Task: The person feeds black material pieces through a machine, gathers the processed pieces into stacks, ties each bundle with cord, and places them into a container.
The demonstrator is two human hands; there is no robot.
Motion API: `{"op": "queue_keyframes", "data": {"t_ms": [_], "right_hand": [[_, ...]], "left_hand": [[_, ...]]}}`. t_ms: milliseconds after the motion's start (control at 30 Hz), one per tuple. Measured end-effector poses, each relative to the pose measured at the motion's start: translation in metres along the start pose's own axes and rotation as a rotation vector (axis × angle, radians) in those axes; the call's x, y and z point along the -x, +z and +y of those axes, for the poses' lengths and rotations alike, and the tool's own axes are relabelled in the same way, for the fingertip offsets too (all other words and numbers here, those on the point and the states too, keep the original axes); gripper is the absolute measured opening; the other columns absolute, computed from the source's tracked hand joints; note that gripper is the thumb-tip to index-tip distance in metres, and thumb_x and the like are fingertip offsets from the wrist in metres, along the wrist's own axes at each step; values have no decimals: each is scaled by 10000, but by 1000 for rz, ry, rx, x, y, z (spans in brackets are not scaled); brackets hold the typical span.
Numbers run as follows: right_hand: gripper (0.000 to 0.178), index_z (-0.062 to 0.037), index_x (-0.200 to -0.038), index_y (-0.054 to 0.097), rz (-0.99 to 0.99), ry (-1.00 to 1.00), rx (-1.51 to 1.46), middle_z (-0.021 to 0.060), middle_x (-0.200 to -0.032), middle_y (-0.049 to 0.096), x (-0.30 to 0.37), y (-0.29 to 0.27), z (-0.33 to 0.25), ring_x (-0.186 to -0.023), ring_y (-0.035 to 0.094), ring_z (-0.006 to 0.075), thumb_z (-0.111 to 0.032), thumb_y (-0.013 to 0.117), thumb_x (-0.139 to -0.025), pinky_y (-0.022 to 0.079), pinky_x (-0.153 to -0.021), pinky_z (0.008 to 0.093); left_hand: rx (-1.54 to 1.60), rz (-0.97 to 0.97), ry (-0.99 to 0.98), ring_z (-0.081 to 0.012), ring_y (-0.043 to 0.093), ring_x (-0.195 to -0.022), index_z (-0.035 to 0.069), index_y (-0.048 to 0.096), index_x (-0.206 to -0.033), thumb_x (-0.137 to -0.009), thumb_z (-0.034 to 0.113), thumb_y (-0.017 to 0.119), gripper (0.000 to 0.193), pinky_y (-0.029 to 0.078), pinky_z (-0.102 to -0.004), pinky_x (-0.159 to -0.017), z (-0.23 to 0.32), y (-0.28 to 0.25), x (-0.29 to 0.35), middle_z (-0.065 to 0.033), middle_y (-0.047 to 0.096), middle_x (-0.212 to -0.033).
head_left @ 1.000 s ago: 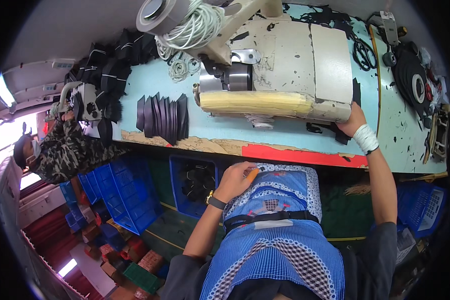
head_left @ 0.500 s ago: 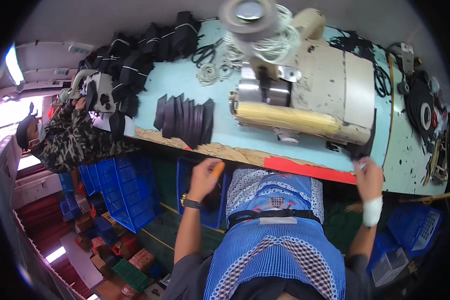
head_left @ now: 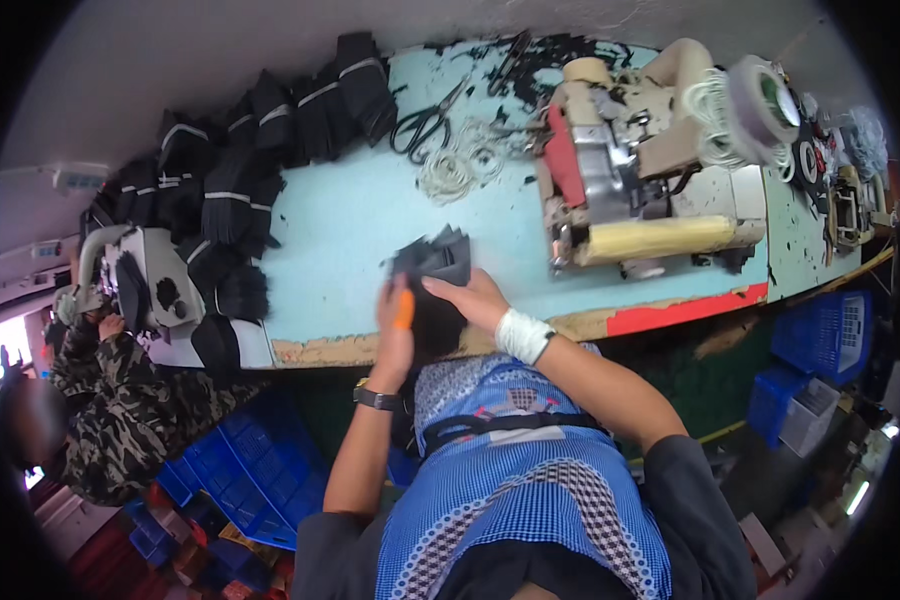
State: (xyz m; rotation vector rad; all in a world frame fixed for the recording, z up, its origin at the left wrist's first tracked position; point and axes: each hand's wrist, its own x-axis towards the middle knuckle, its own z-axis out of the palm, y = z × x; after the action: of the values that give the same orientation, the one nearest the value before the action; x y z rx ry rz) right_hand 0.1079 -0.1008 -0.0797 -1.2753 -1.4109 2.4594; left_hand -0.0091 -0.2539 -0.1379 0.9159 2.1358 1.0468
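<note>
A stack of black fabric pieces stands near the front edge of the light blue worktable. My left hand, with an orange cover on one finger and a watch on the wrist, grips the stack's left side. On the stack's right side rests my right hand, its wrist wrapped in a white bandage. The lower part of the stack is hidden between my hands.
A beige sewing machine with white thread spools stands to the right. Scissors and piles of black pieces lie at the back left. A person in camouflage works at a second machine on the left. Blue crates sit under the table.
My view has swung right, shifting the sewing machine to the right. Both hands rose from the table's front edge and closed on the stack of black pieces.
</note>
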Motion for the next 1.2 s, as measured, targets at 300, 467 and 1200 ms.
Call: {"op": "queue_keyframes", "data": {"t_ms": [300,467,1200], "right_hand": [[549,103,-1078,535,345,-186,261,212,-1011,661,-5,37,-5,-910,663,270,-295,743,-763,518,-828,342],[353,40,-1025,581,458,-340,111,82,-901,669,42,44,-56,-826,627,147,-226,732,-849,516,-773,301],[645,53,-1437,300,221,-594,-238,184,-1390,434,148,-77,-56,-1294,411,245,-321,562,-981,297,-1102,339]], "left_hand": [[1324,-423,-477,-216,387,-1324,7,264,-1492,-1047,357,351,573,282,-358,-1114,72,-71,-16,-127,390,-1454],[979,-602,-392,-173,554,-1149,-18,406,-1379,-1036,297,436,466,447,-323,-977,110,-60,-32,-113,549,-1280],[56,-423,276,-299,310,-1366,-32,245,-1457,-957,349,551,699,244,-439,-1122,256,37,35,-199,315,-1459]]}}
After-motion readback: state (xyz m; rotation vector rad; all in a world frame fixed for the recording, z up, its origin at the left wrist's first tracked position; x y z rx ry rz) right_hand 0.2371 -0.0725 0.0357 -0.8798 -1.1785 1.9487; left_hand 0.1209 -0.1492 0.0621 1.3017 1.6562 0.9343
